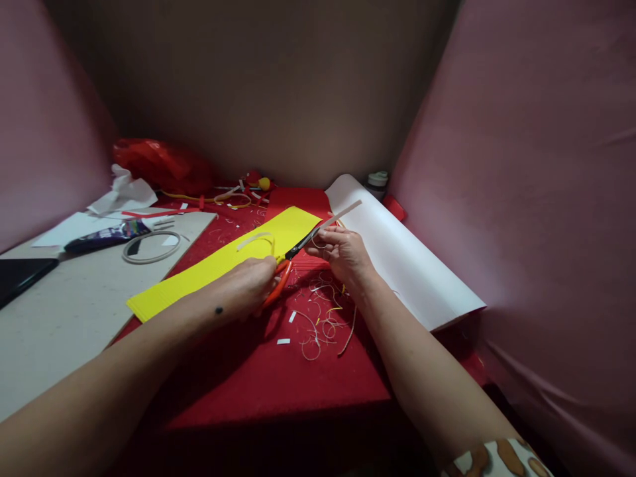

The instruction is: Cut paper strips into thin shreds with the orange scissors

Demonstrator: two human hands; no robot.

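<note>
My left hand (pixel 251 281) is closed around the orange handles of a pair of scissors (pixel 281 285), whose dark blades point toward my right hand (pixel 348 255). Between the fingertips of that right hand is a narrow pale strip (pixel 345 213), its free end sticking up to the right. The blades meet the strip near the fingers; whether they are cutting it cannot be made out. Behind my left hand lies a yellow corrugated sheet (pixel 199 281), with a thin curled strip (pixel 258 237) over it. Below the hands, curly paper trimmings (pixel 322 324) are scattered on the red cloth (pixel 238 391).
At the left, a pale board (pixel 59 331) carries a dark glue tube (pixel 106 236), a coiled grey strip (pixel 152 258) and a black flat device (pixel 24 275). A red plastic bag (pixel 159 162) sits behind. To the right are a white sheet (pixel 397 258) and a lidded jar (pixel 376 184).
</note>
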